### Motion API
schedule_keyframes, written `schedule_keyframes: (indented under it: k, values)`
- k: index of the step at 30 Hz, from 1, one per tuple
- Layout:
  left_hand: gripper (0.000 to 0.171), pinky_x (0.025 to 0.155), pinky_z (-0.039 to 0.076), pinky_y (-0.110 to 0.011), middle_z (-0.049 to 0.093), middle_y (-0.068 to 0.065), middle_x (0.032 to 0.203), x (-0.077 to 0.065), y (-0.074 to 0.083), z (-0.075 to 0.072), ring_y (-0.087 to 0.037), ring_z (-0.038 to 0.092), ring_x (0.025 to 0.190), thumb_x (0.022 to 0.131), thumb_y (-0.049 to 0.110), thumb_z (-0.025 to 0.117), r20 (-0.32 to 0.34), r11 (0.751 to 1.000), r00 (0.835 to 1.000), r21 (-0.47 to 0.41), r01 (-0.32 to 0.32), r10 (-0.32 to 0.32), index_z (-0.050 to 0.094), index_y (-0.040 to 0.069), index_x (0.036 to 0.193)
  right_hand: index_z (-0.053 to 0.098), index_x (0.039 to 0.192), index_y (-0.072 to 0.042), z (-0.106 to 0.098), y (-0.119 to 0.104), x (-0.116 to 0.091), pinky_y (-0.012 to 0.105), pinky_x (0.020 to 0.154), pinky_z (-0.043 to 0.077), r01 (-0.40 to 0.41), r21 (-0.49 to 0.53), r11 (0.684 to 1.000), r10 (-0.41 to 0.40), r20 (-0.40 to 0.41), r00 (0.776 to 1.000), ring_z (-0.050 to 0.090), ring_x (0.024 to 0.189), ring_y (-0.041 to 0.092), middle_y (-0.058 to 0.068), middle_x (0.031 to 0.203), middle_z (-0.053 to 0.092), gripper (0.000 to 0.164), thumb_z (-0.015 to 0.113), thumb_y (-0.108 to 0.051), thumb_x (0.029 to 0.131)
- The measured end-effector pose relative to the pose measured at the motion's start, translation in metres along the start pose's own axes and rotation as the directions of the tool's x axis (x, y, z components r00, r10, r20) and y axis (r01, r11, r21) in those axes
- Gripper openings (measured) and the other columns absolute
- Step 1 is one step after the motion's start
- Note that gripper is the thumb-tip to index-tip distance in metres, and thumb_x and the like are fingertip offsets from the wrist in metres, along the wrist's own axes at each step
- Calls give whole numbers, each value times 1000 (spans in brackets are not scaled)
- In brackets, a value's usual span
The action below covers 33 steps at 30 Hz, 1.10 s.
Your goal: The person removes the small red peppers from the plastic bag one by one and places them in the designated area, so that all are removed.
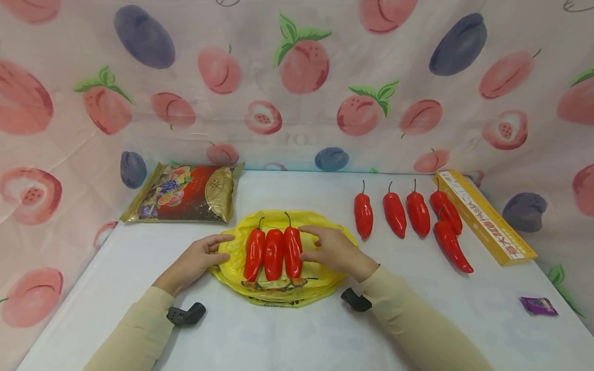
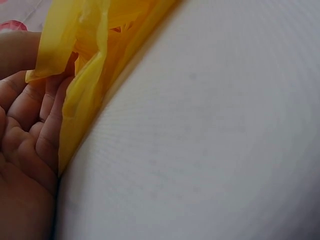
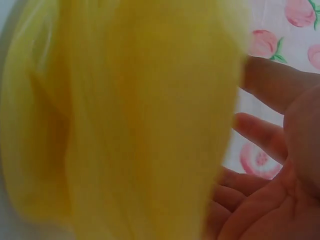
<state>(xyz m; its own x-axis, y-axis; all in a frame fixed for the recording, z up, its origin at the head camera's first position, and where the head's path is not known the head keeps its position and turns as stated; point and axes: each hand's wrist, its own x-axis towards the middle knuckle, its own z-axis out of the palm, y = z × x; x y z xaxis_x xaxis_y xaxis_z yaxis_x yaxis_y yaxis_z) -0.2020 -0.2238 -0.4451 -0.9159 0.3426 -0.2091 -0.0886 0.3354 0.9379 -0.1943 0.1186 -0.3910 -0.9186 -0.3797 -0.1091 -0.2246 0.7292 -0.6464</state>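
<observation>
A yellow plastic bag lies spread on the white table, its mouth agape. Three red chili peppers sit side by side in it, two with stems up. My left hand is at the bag's left rim, thumb and forefinger apart; the left wrist view has the yellow film over its fingertips. At the right side, my right hand reaches over the bag with thumb and forefinger spread, tips by the rightmost pepper. In the right wrist view the film covers some of its fingertips.
Several more red chili peppers lie at the back right, beside a long yellow pasta box. A gold and red packet lies at the back left. A small purple sachet is near the right edge. A fruit-print cloth hangs behind.
</observation>
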Motion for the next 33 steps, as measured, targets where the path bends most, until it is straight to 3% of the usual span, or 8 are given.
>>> schedule_keyframes:
  k: [5, 7, 11, 14, 23, 33]
  values:
    - [54, 86, 53, -25, 61, -22, 131, 1, -1, 0, -20, 65, 104, 97, 16, 66, 2, 1000, 1000, 5, 4, -4, 48, 0, 146, 52, 146, -17, 11, -5, 7, 29, 68, 52, -29, 35, 999, 26, 71, 997, 56, 85, 20, 3, 104, 64, 67, 80, -26, 87]
    - [54, 86, 53, -25, 63, -21, 129, 1, -1, -1, -20, 66, 102, 97, 16, 65, 2, 1000, 1000, 7, 3, -3, 48, 0, 146, 51, 148, -16, 14, -7, 9, 29, 70, 53, -26, 39, 999, 23, 87, 996, 56, 87, 20, 3, 106, 63, 68, 80, -25, 87]
    - [54, 85, 53, -25, 65, -20, 125, 1, -1, 0, -20, 66, 101, 97, 15, 65, 3, 1000, 1000, 8, 2, -2, 47, 1, 146, 50, 148, -16, 20, -9, 14, 32, 85, 55, -11, 44, 999, 6, 108, 994, 54, 107, 21, 3, 128, 60, 68, 80, -23, 87]
    - [54, 85, 53, -24, 65, -19, 124, 1, -2, -1, -19, 66, 100, 97, 15, 65, 3, 1000, 1000, 9, 1, -1, 48, 1, 146, 51, 147, -16, 24, -9, 16, 35, 88, 55, -15, 54, 998, 7, 133, 991, 51, 115, 24, 5, 131, 58, 66, 79, -21, 87]
    - [54, 87, 52, -23, 60, -21, 134, 2, 0, -1, -18, 64, 104, 97, 17, 66, 5, 1000, 1000, 10, 3, -3, 48, 3, 146, 52, 147, -20, 24, -7, 18, 37, 86, 56, -63, 74, 995, 50, 164, 985, 48, 117, 25, 6, 132, 56, 65, 79, -21, 87]
    - [55, 85, 52, -23, 64, -19, 126, 1, -1, -1, -18, 64, 100, 97, 16, 66, 3, 1000, 1000, 11, 1, -1, 48, 2, 146, 51, 147, -23, 21, -2, 17, 40, 93, 53, -86, 43, 995, 78, 155, 985, 46, 121, 26, 7, 137, 54, 67, 79, -24, 87]
